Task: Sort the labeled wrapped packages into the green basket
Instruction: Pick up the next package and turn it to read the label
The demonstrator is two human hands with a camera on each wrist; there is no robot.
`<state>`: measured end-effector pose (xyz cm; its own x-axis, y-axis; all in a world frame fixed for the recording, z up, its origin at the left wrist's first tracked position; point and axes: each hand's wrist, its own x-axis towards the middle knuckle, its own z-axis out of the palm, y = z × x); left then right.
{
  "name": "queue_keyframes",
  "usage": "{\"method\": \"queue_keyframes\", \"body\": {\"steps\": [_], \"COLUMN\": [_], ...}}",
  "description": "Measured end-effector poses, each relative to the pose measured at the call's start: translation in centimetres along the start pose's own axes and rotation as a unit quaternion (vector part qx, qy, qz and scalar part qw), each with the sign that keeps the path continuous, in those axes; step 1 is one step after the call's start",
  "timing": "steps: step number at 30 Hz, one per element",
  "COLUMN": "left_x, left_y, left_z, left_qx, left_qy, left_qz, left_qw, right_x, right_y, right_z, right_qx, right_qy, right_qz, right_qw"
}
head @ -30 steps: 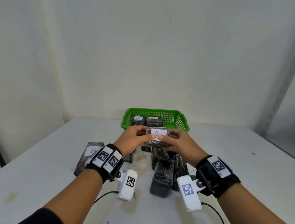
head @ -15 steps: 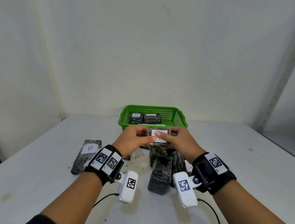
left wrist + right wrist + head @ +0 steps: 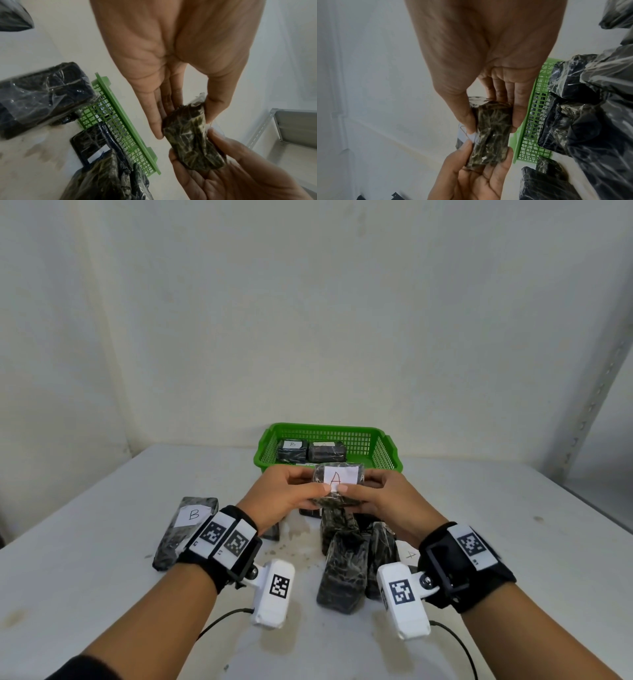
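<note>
Both hands hold one dark wrapped package (image 3: pixel 339 484) above the table, its white label marked A facing me. My left hand (image 3: pixel 291 494) pinches its left end between thumb and fingers; my right hand (image 3: pixel 380 494) pinches the right end. The same package (image 3: pixel 192 136) shows from below in the left wrist view, and in the right wrist view the package (image 3: pixel 489 132) sits between both hands. Just beyond stands the green basket (image 3: pixel 387 453), holding a package labeled B (image 3: pixel 292 448) and a second package (image 3: pixel 327 450) beside it.
A long package labeled B (image 3: pixel 186 529) lies on the white table (image 3: pixel 513 542) at the left. A heap of dark wrapped packages (image 3: pixel 346 563) lies between my wrists. A metal shelf upright (image 3: pixel 596 392) rises at the right, with a wall behind the basket.
The held package has turned so the A on its label faces me. It stays between both hands in front of the basket.
</note>
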<state>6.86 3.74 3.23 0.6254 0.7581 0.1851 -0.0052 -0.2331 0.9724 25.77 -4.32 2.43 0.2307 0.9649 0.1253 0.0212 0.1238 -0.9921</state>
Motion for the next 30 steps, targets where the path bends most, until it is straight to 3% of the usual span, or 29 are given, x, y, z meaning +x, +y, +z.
{"method": "queue_keyframes", "body": {"steps": [3,8,16,19,30], "left_x": [-0.1,-0.3,0.1,-0.1,-0.4], "left_y": [0.3,0.5,0.1,0.0,0.4], "left_z": [0.1,0.5,0.0,0.2,-0.1], "left_qx": [0.041,0.061,0.044,0.027,0.098], "left_qy": [-0.003,-0.019,0.022,0.005,-0.005], "left_qz": [0.02,0.052,0.039,0.02,0.071], "left_qw": [0.999,0.997,0.998,0.999,0.993], "right_x": [0.0,-0.5,-0.6,-0.7,-0.7], "right_y": [-0.1,-0.3,-0.6,-0.4,-0.6], "right_z": [0.3,0.5,-0.6,-1.1,-1.0], "right_qx": [-0.012,-0.048,-0.037,-0.084,-0.141], "right_qy": [-0.013,0.025,-0.013,-0.002,0.025], "right_qz": [0.002,-0.055,-0.021,-0.054,-0.089], "right_qw": [1.0,0.997,0.999,0.995,0.986]}}
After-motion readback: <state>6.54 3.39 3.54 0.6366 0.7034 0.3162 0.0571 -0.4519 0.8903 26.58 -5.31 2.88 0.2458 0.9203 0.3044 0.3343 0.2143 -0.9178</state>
